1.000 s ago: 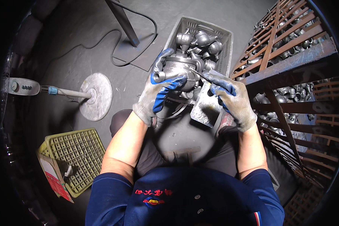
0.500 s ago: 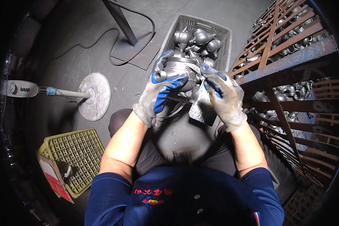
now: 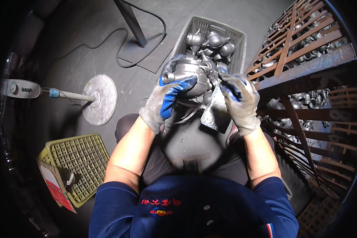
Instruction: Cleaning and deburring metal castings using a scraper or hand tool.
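My left hand (image 3: 162,97), in a grey glove with a blue palm, grips a round grey metal casting (image 3: 189,79). The casting has a threaded rim facing away from me and a short pipe stub on its left side. My right hand (image 3: 242,101), gloved alike, is closed close to the casting's right side. Whatever its curled fingers hold is hidden from me. Below that hand a shiny flat metal plate (image 3: 216,113) stands tilted. Directly beyond the casting is a grey plastic crate (image 3: 238,63) with more metal castings (image 3: 214,39) inside.
A rusty barred metal cage (image 3: 305,71) full of fittings rises on my right. To my left are a round stand base (image 3: 101,99) with a pole and a yellow-green plastic crate (image 3: 77,158). A black cable (image 3: 125,37) loops around a metal post (image 3: 133,25) ahead.
My right hand has shifted slightly right and its fingers have curled more. The casting stays in my left hand, almost unmoved. The surroundings have shifted slightly in view.
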Action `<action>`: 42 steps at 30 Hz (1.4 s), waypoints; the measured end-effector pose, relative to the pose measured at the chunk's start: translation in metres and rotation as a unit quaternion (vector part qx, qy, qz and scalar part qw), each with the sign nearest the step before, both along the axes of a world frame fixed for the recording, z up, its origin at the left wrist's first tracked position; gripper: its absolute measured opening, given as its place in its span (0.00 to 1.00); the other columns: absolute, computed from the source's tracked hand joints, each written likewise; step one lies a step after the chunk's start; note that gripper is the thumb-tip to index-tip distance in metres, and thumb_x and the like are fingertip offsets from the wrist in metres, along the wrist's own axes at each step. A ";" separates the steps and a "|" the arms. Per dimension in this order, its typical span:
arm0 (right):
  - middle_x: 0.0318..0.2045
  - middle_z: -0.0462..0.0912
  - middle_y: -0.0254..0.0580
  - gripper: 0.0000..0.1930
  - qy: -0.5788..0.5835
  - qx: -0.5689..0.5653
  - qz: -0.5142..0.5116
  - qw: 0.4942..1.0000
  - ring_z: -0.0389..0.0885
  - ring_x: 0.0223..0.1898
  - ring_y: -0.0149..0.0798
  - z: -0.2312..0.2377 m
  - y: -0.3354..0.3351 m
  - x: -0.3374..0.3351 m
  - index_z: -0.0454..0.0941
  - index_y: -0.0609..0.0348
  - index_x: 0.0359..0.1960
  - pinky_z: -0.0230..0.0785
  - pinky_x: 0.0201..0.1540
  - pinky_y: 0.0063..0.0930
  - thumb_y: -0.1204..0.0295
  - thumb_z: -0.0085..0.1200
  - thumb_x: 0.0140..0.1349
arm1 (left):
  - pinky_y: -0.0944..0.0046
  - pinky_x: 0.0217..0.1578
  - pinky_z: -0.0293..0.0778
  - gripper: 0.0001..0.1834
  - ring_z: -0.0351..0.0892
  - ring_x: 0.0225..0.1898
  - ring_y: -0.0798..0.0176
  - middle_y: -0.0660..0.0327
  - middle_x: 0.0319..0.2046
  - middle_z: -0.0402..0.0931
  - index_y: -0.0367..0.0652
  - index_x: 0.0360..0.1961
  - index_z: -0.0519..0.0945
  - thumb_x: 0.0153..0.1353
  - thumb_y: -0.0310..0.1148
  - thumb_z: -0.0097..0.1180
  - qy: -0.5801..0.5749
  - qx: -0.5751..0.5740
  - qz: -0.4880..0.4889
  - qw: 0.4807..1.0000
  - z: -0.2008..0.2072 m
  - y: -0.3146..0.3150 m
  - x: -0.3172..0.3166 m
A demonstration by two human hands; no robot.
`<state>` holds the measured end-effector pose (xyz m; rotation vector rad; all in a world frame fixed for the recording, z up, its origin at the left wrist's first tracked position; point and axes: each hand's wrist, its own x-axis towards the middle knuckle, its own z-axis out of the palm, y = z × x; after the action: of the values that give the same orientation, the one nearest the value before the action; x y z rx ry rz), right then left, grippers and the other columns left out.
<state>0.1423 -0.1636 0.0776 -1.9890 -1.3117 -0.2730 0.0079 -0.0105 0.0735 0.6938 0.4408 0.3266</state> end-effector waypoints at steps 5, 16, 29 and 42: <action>0.35 0.82 0.45 0.10 0.124 0.034 0.043 0.991 0.81 0.37 0.41 -0.002 0.004 -0.003 0.79 0.63 0.38 0.71 0.42 0.27 0.80 0.57 0.51 | 0.65 0.44 0.78 0.39 0.77 0.45 0.61 0.54 0.47 0.72 0.41 0.62 0.57 0.50 0.19 0.62 -0.017 0.133 0.044 0.990 -0.001 -0.003 0.003; 0.34 0.80 0.46 0.14 0.166 0.026 0.083 0.982 0.78 0.37 0.48 -0.006 0.000 0.003 0.80 0.56 0.41 0.70 0.40 0.36 0.76 0.57 0.50 | 0.62 0.50 0.74 0.39 0.73 0.50 0.62 0.55 0.52 0.68 0.43 0.64 0.55 0.52 0.18 0.59 -0.006 0.142 0.057 0.988 -0.007 -0.004 0.006; 0.37 0.81 0.46 0.14 0.213 -0.006 0.085 0.973 0.79 0.39 0.48 -0.002 -0.001 0.001 0.79 0.58 0.42 0.70 0.43 0.34 0.76 0.55 0.52 | 0.64 0.46 0.77 0.42 0.74 0.48 0.61 0.55 0.51 0.67 0.41 0.63 0.55 0.48 0.19 0.64 -0.034 0.106 0.058 0.992 -0.017 0.002 0.009; 0.39 0.81 0.47 0.15 0.218 -0.043 0.128 0.967 0.79 0.43 0.44 0.003 0.000 0.003 0.78 0.61 0.43 0.69 0.49 0.31 0.77 0.56 0.51 | 0.63 0.46 0.77 0.39 0.73 0.49 0.61 0.54 0.51 0.68 0.42 0.62 0.57 0.51 0.20 0.62 -0.026 0.182 0.048 0.982 -0.016 0.001 0.004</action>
<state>0.1454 -0.1633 0.0803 -1.7877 -1.2815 0.3332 0.0120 -0.0094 0.0578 1.0203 0.3688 0.5234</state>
